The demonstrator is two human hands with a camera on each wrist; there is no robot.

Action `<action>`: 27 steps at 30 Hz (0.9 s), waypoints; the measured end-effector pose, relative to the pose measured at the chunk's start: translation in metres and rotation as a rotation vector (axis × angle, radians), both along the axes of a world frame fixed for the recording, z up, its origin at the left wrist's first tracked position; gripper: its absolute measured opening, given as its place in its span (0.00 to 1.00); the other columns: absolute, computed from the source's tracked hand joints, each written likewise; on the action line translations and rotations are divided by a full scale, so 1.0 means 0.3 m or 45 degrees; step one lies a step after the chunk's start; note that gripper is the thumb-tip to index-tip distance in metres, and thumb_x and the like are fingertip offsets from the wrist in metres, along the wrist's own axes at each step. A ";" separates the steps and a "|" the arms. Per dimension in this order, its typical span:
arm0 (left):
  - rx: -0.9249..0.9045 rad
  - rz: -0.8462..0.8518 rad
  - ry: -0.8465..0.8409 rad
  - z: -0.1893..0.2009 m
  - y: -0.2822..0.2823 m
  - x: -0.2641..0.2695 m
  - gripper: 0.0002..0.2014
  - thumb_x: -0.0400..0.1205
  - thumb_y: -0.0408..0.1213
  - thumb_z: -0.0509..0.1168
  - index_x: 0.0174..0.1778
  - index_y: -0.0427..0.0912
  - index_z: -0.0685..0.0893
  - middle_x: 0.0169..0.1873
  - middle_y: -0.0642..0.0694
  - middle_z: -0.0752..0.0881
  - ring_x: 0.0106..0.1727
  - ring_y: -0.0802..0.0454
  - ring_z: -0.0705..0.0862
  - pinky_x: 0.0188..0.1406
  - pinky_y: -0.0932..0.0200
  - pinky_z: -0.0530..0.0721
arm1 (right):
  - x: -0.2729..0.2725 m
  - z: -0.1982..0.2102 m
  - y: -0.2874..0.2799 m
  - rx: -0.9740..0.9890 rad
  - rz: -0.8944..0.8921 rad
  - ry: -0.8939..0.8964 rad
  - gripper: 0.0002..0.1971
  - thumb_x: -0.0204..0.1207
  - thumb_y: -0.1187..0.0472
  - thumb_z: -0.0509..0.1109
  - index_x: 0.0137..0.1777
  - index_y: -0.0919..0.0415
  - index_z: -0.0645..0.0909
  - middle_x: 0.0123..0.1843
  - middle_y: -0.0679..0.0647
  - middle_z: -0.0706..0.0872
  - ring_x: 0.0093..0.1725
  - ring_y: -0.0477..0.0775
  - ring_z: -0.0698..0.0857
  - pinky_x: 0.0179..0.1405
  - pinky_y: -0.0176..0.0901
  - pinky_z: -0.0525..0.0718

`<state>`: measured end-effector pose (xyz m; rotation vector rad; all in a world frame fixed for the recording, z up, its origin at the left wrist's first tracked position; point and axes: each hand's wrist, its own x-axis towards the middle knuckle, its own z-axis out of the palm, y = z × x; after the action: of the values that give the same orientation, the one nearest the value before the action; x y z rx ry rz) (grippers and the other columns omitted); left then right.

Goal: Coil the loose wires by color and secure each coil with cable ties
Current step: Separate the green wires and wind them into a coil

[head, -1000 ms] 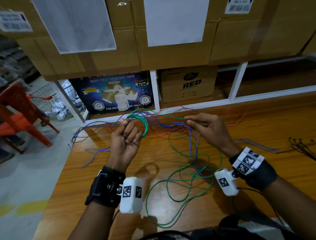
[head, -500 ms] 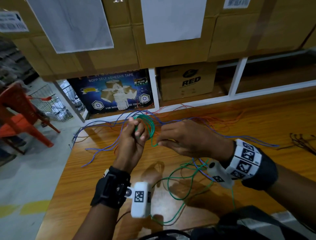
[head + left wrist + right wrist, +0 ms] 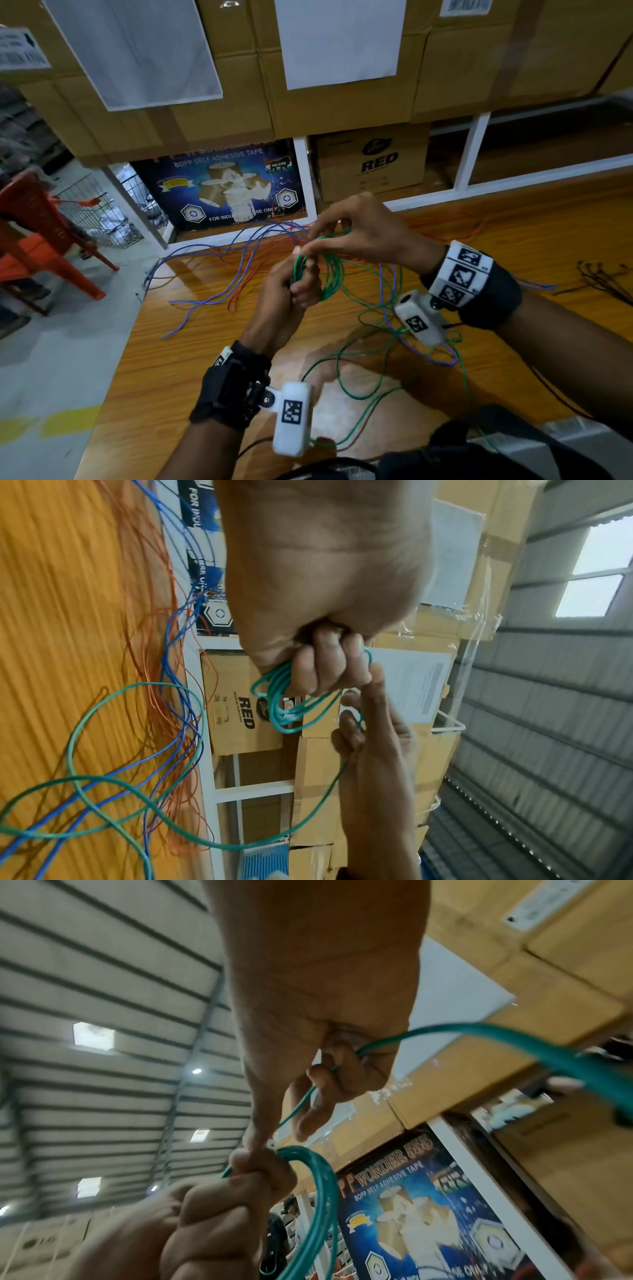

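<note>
I'm seeing a glossy varnished wood counter, light glaring off it. The green wire wears smooth, slightly shiny plastic sheathing, same for the blue wires and orange wires. Behind, matt brown cardboard boxes with plain white paper sheets. Red plastic chair, dull finish.

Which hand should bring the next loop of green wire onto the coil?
The right hand, probably. It already pinches the loose green wire that trails to the table, just above the coil. The left hand is busy gripping the coil's loops.
</note>
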<state>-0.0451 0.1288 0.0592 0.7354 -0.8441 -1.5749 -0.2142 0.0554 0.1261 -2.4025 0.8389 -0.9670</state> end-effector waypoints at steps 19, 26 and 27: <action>0.148 -0.184 0.387 -0.031 -0.027 -0.014 0.17 0.91 0.45 0.50 0.37 0.46 0.72 0.23 0.54 0.54 0.21 0.57 0.50 0.23 0.61 0.50 | -0.008 -0.249 0.050 0.636 -0.026 -0.278 0.26 0.93 0.50 0.56 0.39 0.68 0.81 0.23 0.42 0.73 0.24 0.39 0.70 0.29 0.31 0.67; 0.201 -0.159 0.469 -0.033 -0.038 -0.053 0.20 0.91 0.44 0.49 0.34 0.45 0.74 0.23 0.54 0.54 0.20 0.57 0.50 0.21 0.63 0.53 | -0.002 -0.273 0.051 0.650 -0.065 -0.520 0.24 0.92 0.54 0.61 0.33 0.63 0.77 0.24 0.50 0.68 0.23 0.44 0.65 0.26 0.35 0.64; 0.208 -0.151 0.465 -0.030 -0.040 -0.054 0.19 0.91 0.44 0.50 0.34 0.45 0.74 0.23 0.54 0.53 0.20 0.57 0.49 0.20 0.63 0.53 | -0.008 -0.275 0.048 0.679 -0.052 -0.527 0.25 0.92 0.53 0.61 0.34 0.65 0.79 0.23 0.50 0.68 0.22 0.45 0.64 0.25 0.35 0.63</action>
<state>-0.0613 0.1168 0.0500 0.4947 -0.5016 -1.8302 -0.2167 0.0697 0.0435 -1.6698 0.8558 -1.0463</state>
